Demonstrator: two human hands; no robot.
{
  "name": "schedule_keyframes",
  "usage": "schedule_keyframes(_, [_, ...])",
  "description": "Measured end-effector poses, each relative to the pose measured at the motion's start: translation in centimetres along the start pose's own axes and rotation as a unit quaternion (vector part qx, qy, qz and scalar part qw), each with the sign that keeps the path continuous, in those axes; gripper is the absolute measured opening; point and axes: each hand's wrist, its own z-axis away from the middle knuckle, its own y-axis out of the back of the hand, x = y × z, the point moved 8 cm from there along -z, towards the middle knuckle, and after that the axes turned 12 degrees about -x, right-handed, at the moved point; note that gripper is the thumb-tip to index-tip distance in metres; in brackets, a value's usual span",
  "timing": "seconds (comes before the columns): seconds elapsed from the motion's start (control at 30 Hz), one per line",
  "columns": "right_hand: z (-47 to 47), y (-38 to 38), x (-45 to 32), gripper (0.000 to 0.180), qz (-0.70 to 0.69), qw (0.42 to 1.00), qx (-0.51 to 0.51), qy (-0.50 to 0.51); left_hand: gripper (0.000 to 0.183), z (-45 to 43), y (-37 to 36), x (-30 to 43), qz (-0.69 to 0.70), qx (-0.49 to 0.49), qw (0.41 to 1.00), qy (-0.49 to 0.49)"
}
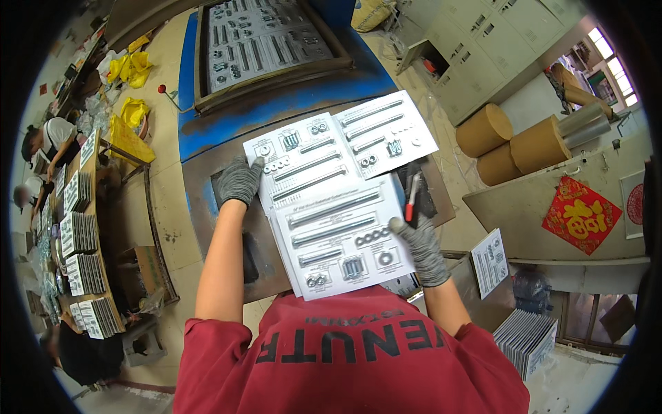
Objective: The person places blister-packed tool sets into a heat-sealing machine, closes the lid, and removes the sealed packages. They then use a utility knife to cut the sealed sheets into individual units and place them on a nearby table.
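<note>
My left hand (pixel 239 181), in a grey knit glove, grips the left edge of a white hardware card (pixel 266 135) with its thumb on top. My right hand (pixel 425 251), gloved alike, holds the right edge of the nearest hardware card (pixel 351 246), its thumb over the edge and the other fingers hidden. Long bolts, short bolts, nuts and washers show on the cards. More sheet edges show under the nearest one. A third hardware card (pixel 385 132) lies tilted at the far right. Just beyond my right hand is a slim pen-like tool with a red end (pixel 409 212).
A blue machine bed (pixel 289 116) carries a dark frame (pixel 274 83) around more hardware cards. At right, a slatted stack of cards (pixel 525 341) stands low, near cardboard-coloured rolls (pixel 483 132). On the left, people work at a long table (pixel 101 227) lined with card stacks.
</note>
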Motion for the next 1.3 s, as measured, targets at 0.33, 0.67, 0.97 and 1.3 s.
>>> schedule_keyframes(0.33, [-17.1,14.0,-2.3,0.043,0.382,0.904,0.192,-0.026,0.026,4.7,10.1,7.1,0.433,0.121,0.847,-0.282])
schedule_keyframes(0.67, [-19.3,11.3,-4.8,0.039,0.089,0.995,-0.013,0.030,0.046,16.7,4.4,1.4,0.668,-0.030,0.740,-0.072])
schedule_keyframes(0.97, [-4.2,10.2,-18.3,0.050,0.097,0.964,0.107,0.224,0.049,20.7,-1.7,0.4,0.274,0.117,0.953,-0.057])
schedule_keyframes(1.3, [1.6,-1.6,0.7,0.060,-0.090,0.993,-0.040,-0.071,0.092,20.4,-8.6,-0.2,0.577,-0.171,0.799,0.019])
